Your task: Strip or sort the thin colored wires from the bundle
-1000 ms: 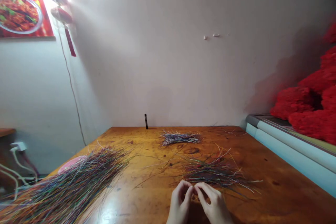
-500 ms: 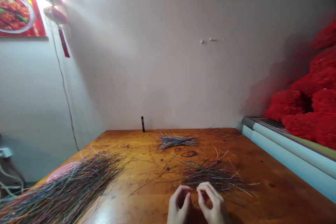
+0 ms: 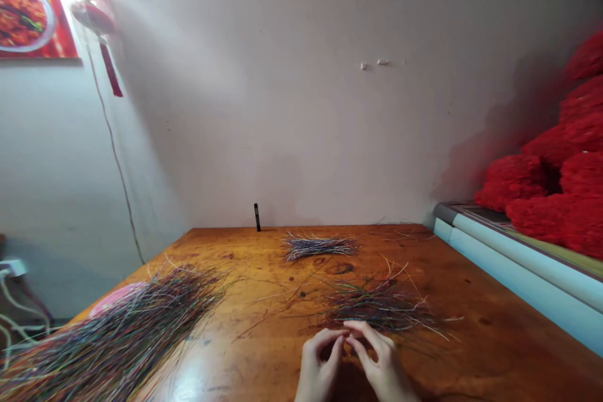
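My left hand (image 3: pixel 321 359) and my right hand (image 3: pixel 377 358) meet above the near part of the table, thumb and finger of each pinched together. Their fingertips touch or nearly touch. Whatever sits between them is too small to make out. Just beyond the hands lies a loose heap of thin coloured wires (image 3: pixel 377 306), some strands sticking out to the right. A tidier small bundle of short wires (image 3: pixel 320 246) rests farther back. On the left spreads a large pile of long multicoloured wires (image 3: pixel 127 333).
A black marker (image 3: pixel 257 217) stands upright at the table's back edge. Something pink (image 3: pixel 120 297) shows under the left wire pile. Red fluffy bundles (image 3: pixel 541 213) are stacked on the right, beside a pale roll (image 3: pixel 518 257). A white power socket (image 3: pixel 14 267) with cables is at far left.
My hands have come closer, so the fingertips now meet where a small gap was. The view has tilted slightly downward. The wire piles look unchanged.
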Tool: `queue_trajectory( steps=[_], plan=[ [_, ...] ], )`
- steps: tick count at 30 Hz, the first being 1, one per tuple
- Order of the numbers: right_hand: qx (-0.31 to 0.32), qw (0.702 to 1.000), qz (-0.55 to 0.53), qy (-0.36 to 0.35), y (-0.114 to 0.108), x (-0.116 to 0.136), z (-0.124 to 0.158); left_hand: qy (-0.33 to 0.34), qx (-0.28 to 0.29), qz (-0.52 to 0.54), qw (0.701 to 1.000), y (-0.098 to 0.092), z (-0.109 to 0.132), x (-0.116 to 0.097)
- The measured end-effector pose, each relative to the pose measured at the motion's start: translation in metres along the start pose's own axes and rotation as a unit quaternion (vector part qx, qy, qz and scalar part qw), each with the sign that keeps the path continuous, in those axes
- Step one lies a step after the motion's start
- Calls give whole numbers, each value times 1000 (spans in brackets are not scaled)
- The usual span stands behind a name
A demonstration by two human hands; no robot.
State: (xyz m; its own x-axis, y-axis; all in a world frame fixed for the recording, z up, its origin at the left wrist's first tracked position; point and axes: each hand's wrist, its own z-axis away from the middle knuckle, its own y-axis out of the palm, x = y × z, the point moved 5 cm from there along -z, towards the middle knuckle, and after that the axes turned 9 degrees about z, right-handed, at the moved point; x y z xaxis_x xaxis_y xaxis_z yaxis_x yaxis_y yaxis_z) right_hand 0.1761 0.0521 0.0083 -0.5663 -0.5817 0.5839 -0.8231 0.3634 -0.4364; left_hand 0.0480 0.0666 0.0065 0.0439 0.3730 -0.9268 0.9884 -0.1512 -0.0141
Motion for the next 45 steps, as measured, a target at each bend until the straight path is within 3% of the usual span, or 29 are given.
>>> queue_trajectory(
  steps=[6, 11, 15, 24, 31, 37, 45],
  plan=[
    [-34, 999, 2, 5, -6, 3, -3, 68, 37, -74, 994, 4, 1, 1],
    [-17, 1000, -2, 3, -6, 6, -5, 86, 56, -105, 989, 6, 2, -5],
    [-1, 1000, -9, 0, -7, 11, -6, 57, 59, -106, 991, 7, 3, -13],
    [-14, 996, 46, -75, -8, 15, -4, -2, -25, -78, 997, -2, -1, 1],
    [-46, 991, 52, -114, -9, 17, -4, -3, -26, -74, 997, -2, -2, 1],
    [-22, 990, 54, -129, -9, 20, -3, -37, -15, -19, 999, 1, -4, 1],
    [-37, 970, 102, -218, -16, 32, -5, -79, -17, 37, 996, -2, -7, 6]
  ],
)
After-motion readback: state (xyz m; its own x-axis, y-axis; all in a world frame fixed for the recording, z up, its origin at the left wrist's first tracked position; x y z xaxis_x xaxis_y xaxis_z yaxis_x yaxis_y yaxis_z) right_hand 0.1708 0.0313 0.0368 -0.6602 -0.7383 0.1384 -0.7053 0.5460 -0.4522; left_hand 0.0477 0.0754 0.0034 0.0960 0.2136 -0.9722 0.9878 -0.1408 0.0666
